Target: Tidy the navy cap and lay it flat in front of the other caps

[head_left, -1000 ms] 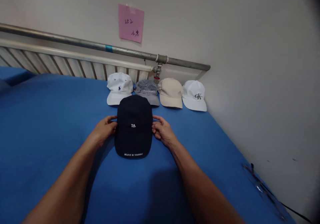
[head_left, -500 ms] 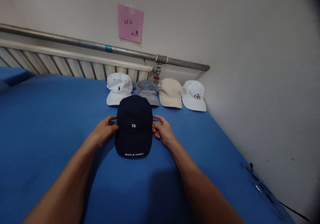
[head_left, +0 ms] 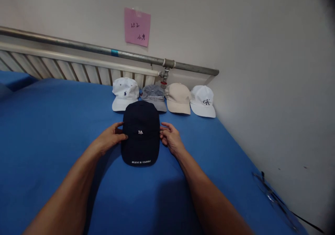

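Observation:
A dark navy baseball cap with a small white emblem and "BELIEVE IN YOURSELF" on its brim faces me, brim downward. At its left edge my left hand grips it, the thumb on the front and the fingers partly hidden behind. My right hand holds the opposite edge with bent fingers, the index finger stretched beside the crown. Just behind the navy cap sits a grey cap, partly covered by it. Left of that one is a white cap with a small dark logo.
A beige cap and a white "CK" cap continue the row on the blue sheet. Behind run a radiator and a metal pipe with a red-handled valve. Eyeglasses lie by the right wall.
My left thumb has moved right, further onto the front of the navy cap. The cap and my right hand stay almost where they were; the view has shifted slightly.

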Demonstrator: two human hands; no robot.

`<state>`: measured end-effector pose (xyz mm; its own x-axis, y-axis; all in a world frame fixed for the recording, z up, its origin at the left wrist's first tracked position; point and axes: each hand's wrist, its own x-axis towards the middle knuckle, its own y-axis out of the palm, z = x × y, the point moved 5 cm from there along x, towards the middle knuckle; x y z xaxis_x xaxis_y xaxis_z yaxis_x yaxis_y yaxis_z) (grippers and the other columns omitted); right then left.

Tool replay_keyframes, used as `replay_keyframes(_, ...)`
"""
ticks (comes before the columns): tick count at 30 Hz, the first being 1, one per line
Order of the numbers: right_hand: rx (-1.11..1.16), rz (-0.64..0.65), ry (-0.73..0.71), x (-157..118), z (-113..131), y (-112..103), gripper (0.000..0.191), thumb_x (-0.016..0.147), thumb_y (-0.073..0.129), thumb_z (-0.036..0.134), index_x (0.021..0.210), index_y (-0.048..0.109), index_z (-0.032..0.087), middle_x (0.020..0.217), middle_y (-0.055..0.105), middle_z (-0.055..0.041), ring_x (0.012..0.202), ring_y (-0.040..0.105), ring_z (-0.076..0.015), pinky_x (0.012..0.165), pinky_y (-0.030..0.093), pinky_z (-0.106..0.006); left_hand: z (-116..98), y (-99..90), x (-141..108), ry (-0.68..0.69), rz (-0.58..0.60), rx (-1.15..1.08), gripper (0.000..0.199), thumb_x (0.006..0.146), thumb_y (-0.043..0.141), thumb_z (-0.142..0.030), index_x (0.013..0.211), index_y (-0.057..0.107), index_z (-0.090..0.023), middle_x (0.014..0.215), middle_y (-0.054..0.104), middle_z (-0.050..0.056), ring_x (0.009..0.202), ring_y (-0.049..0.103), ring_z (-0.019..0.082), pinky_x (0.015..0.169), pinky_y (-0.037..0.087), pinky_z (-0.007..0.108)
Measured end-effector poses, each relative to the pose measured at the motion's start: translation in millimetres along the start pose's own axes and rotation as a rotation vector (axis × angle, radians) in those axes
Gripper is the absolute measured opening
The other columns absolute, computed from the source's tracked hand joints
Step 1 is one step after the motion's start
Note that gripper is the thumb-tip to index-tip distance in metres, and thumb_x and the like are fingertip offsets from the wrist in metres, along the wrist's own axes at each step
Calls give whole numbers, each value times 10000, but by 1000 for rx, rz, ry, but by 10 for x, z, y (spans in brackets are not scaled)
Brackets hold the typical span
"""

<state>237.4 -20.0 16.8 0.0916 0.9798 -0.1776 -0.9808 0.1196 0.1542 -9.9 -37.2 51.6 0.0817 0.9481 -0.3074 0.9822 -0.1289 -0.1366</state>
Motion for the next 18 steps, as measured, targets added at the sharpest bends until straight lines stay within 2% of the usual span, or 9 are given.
replay_keyframes(4, -84, -25, -4, -120, 19, -97, 411, 606, 567, 190, 1016, 532, 202, 1018, 588, -49, 516, 521, -64, 321, 315, -169, -12, 8, -26, -11, 42, 18, 917, 603, 735, -200, 1428, 349, -99, 900, 653, 53, 750, 583, 190, 657, 421, 301)
replay_keyframes(10, -247, 38, 49, -496, -4, -167, 379, 617, 638, 177, 993, 583, 189, 920, 595, -39, 543, 527, -98, 329, 317, -183, -7, -3, -29, -10, 22, 54, 876, 608, 735, -196, 1403, 381, -95, 761, 620, 9, 646, 533, 164, 604, 403, 291)
replay_keyframes(15, -414, 152, -26, -672, 9, -114, 470, 653, 712, 184, 1107, 594, 219, 1028, 619, -35, 579, 486, -55, 542, 446, -223, 14, 1, -13, 4, 58, 35, 926, 590, 748, -227, 1416, 353, -87, 795, 620, 22, 654, 528, 166, 605, 400, 295)
replay_keyframes(18, -494, 195, -57, -668, 12, -84, 518, 673, 708, 157, 1171, 581, 224, 1099, 609, -50, 611, 484, -58, 601, 458, -242, 28, -2, -7, -5, 62, 45, 942, 584, 766, -246, 1417, 353, -100, 851, 631, 43, 703, 553, 182, 633, 415, 307)
